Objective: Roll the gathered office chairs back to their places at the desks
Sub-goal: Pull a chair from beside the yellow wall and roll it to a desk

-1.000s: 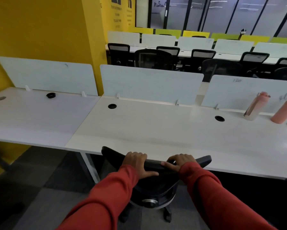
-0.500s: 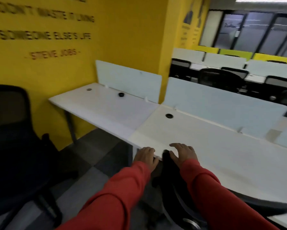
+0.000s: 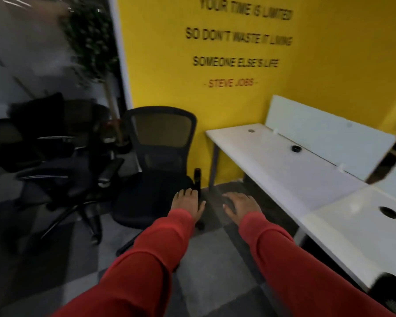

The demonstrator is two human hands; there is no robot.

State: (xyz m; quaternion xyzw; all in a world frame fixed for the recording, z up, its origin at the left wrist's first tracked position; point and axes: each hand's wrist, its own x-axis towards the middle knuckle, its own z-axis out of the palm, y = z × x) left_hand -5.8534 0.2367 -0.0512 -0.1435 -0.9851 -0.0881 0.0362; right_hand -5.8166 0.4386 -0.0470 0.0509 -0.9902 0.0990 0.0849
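A black mesh-backed office chair [image 3: 160, 161] stands against the yellow wall, just left of the white desk [image 3: 284, 165]. More black chairs [image 3: 53, 156] are bunched together further left. My left hand [image 3: 189, 203] is stretched out in the air in front of the near chair's seat, fingers straight and holding nothing. My right hand [image 3: 241, 205] hovers beside it over the floor, fingers relaxed and empty. At the bottom right corner, the dark edge of another chair [image 3: 389, 287] shows by the desk.
The yellow wall [image 3: 215, 99] carries black lettering. White divider panels [image 3: 325, 133] run along the back of the desks. A potted plant [image 3: 94, 35] stands behind the gathered chairs. Grey carpet tiles [image 3: 206, 259] lie between me and the chairs.
My view has swung left from the desks to the gathered chairs. Both hands have let go of the chair pushed under the desk and now reach out empty.
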